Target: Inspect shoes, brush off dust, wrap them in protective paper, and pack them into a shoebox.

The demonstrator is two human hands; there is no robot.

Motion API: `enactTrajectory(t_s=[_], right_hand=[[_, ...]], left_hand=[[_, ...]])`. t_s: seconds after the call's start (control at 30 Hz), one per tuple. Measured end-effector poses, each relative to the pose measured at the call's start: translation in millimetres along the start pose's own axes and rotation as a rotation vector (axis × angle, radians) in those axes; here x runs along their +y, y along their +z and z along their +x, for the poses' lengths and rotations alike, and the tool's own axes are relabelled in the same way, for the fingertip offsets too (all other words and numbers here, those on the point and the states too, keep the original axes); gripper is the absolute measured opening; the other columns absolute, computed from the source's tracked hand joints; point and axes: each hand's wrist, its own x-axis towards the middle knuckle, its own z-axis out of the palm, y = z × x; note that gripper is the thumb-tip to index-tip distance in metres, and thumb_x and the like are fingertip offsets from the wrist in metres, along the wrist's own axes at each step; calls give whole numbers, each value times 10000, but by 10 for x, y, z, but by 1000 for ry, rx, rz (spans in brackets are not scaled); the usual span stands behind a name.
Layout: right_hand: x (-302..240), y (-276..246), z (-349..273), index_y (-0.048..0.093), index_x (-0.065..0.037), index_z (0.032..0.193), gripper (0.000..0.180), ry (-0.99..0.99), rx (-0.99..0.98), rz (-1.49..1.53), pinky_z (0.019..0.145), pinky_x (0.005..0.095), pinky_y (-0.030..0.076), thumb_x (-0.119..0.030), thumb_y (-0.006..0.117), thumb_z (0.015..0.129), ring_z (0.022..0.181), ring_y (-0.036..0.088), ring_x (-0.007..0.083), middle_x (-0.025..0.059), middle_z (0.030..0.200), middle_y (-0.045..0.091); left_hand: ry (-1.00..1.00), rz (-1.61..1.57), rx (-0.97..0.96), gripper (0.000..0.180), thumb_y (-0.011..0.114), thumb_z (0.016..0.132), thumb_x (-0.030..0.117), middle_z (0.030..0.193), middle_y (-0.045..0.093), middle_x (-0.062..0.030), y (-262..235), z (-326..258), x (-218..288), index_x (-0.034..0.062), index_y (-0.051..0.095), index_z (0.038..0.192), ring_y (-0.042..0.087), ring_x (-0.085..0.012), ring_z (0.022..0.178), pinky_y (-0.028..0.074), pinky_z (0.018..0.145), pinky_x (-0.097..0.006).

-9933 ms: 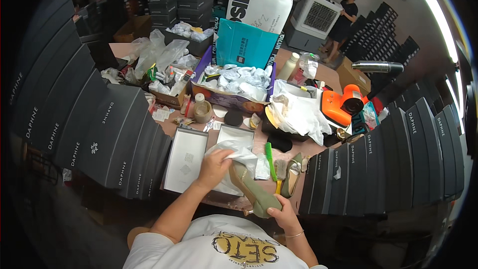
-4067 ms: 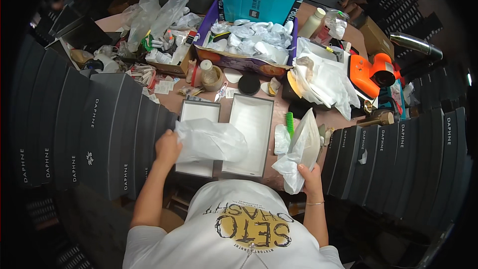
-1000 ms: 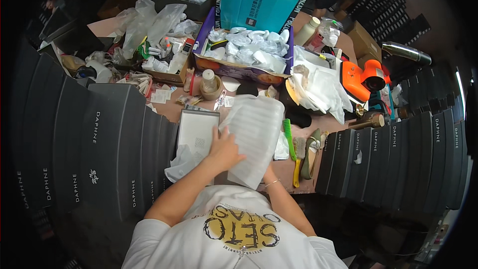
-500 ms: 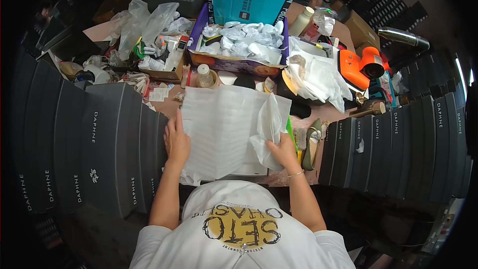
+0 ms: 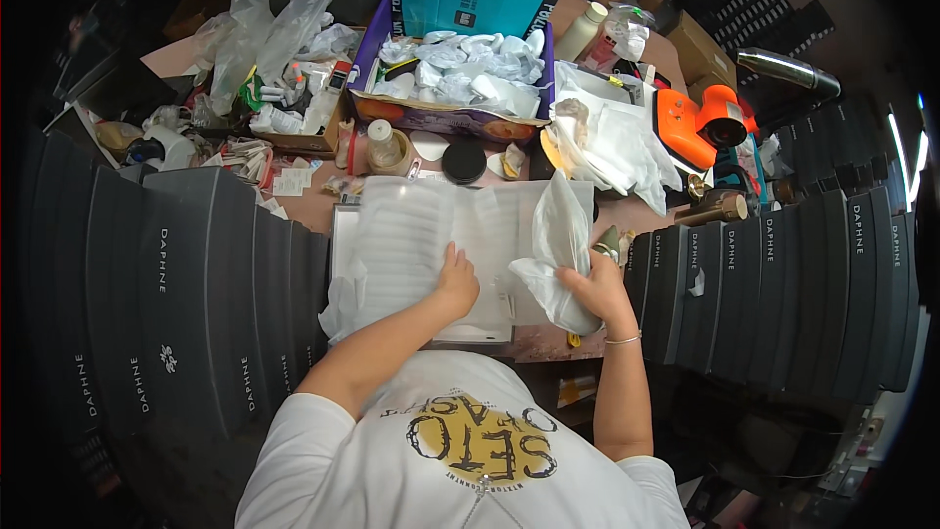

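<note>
A pale, thin sheet of wrapping paper (image 5: 406, 225) lies across an open shoebox (image 5: 344, 235), whose white edges show at the left and bottom. My left hand (image 5: 457, 284) rests on the middle of the paper, fingers extended, with nothing held. Over the paper's right side, my right hand (image 5: 597, 289) grips a paper-wrapped bundle (image 5: 558, 255), thumb on top. What lies inside the wrapping is hidden. A green shoe (image 5: 609, 240) is partly visible just beyond that hand.
Stacks of dark shoeboxes stand on the left (image 5: 186, 284) and right (image 5: 749, 299). Behind the paper are a purple box (image 5: 450, 120) of white crumpled bundles, a glass jar (image 5: 385, 150), a round black lid (image 5: 463, 164) and an orange heat tool (image 5: 685, 122).
My left hand has moved from the paper's left edge to its middle. My right hand has shifted right with the wrapped bundle. The shoebox's left edge now shows.
</note>
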Motion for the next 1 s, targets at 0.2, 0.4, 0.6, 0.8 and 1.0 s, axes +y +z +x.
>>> enactTrajectory(t_s=[0.2,0.4,0.6,0.8,1.0], right_hand=[[-250,-256,-181,619,66,960,347,-157,215,-235,734,360,487,-166,667,707,810,628,311,212,935,616],[-849,201,-466,607,37,953,237,-71,100,744,691,271,469,-121,678,791,764,571,112,52,861,628],[445,1938,127,584,38,1040,383,-72,-79,143,718,391,497,-187,684,747,801,639,328,189,897,641],[634,2308,145,508,49,1113,526,-148,-137,-122,820,464,468,-268,666,725,957,555,431,256,1015,534],[396,2273,113,524,28,1091,489,-154,-180,-77,825,463,469,-296,650,747,959,558,434,255,1003,550]], left_hand=[[57,-554,279,281,549,830,154,1126,619,-144,479,165,-21,68,636,1083,537,-339,1124,318,1007,-522],[-288,-1831,579,229,547,841,120,953,634,-160,-92,253,-370,8,610,1031,638,-220,872,485,813,-297],[-460,-1240,806,446,638,810,182,1180,514,-214,-644,-356,-747,30,511,1210,515,-312,1112,381,965,-446],[-747,-539,668,986,778,683,264,1483,71,-279,-530,-1365,-605,85,202,1463,177,-412,1377,207,1078,-548],[-510,-2141,414,695,639,846,65,1147,551,-128,85,-1508,-598,26,262,1428,529,-164,1060,412,917,-270]])
